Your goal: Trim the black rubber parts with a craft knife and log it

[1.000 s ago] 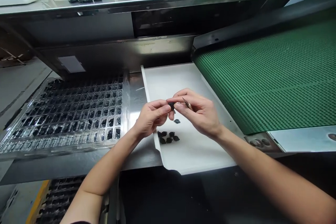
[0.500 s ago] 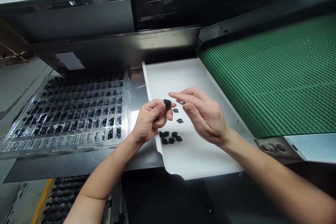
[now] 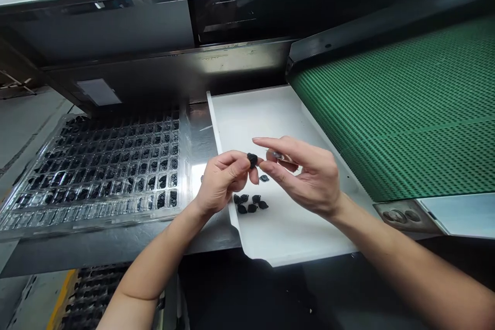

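Note:
Between the thumb and fingers of my left hand (image 3: 225,180) is a small black part (image 3: 252,160), held above the left side of a white tray (image 3: 251,113). My right hand (image 3: 309,172) is just to the right, its thumb tip close to the part and its index finger stretched out above. A small shiny metal item (image 3: 277,155) shows among the right hand's curled fingers. Below the hands, several black parts (image 3: 252,208) lie grouped on the tray. One flat dark piece (image 3: 264,178) lies just above that group.
On the left, a clear compartment tray (image 3: 116,165) holds rows of black parts. A green conveyor belt (image 3: 406,113) runs along the right. Behind is a metal ledge (image 3: 240,64); more black parts (image 3: 93,294) sit below at lower left.
The black part in my left hand has moved slightly right and down and turned. My right hand has shifted a little right, its thumb lower and nearer the part. The view has shifted slightly.

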A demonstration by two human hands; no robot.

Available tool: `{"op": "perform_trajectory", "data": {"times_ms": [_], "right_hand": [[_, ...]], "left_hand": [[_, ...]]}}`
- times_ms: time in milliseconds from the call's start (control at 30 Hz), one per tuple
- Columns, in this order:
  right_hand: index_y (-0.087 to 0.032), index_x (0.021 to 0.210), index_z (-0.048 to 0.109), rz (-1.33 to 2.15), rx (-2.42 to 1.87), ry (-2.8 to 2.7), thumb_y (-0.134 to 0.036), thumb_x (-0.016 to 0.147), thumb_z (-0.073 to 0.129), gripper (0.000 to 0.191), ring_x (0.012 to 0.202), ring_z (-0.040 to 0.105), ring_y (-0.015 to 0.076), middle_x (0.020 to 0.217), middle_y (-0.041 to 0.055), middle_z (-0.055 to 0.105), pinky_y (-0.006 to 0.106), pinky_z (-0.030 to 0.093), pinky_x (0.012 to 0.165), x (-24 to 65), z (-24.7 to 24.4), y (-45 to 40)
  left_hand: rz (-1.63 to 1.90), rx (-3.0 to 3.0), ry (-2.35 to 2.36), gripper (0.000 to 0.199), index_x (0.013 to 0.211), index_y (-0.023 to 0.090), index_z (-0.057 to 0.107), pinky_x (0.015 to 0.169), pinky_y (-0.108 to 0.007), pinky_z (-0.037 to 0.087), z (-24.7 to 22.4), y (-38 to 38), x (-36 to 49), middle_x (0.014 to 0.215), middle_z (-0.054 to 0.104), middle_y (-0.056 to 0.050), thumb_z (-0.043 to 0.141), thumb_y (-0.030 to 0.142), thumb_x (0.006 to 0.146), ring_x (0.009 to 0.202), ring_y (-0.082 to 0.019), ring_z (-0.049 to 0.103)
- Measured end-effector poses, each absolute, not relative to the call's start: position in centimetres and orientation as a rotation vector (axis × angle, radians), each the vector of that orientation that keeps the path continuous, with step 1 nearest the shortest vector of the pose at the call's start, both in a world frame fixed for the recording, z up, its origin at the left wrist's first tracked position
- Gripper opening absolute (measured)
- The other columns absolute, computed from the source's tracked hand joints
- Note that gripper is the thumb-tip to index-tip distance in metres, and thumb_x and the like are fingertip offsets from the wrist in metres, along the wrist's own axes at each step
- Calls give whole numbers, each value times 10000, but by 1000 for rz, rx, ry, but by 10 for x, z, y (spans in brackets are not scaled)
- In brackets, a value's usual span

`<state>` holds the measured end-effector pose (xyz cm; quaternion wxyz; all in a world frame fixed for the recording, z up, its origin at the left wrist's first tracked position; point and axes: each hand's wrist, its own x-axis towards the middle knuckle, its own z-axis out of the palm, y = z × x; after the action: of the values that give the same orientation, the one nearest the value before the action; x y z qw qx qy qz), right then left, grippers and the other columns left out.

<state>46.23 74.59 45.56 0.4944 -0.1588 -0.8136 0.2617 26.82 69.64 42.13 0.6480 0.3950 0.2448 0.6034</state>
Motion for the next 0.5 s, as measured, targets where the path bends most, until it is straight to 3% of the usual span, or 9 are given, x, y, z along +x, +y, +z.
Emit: {"op": "perform_trajectory", "data": {"times_ms": [133, 267, 500], "right_hand": [[-220, 1167, 846, 982, -450, -1893, -119, 1089, 766, 150, 669, 575, 145, 926, 11, 733, 277, 414, 559, 462, 462, 743], [-215, 1064, 825, 1281, -507, -1754, -207, 1094, 789, 49, 730, 655, 193, 841, 17, 730, 288, 485, 613, 461, 463, 743], [-196, 963, 829, 1409, -620, -1757, -354, 1077, 850, 195, 755, 649, 227, 825, 44, 721, 337, 497, 673, 464, 460, 747]], "left_hand": [[1322, 936, 546, 340, 960, 131, 810, 451, -182, 201, 420, 696, 268, 757, 744, -76, 907, 457, 973, 463, -21, 302], [1270, 936, 534, 336, 1057, 133, 837, 467, -189, 215, 424, 697, 263, 803, 741, -72, 904, 451, 971, 482, -22, 313], [1280, 861, 584, 521, 1346, 204, 751, 453, -170, 226, 428, 694, 259, 872, 777, -52, 981, 328, 895, 473, -21, 351]]}}
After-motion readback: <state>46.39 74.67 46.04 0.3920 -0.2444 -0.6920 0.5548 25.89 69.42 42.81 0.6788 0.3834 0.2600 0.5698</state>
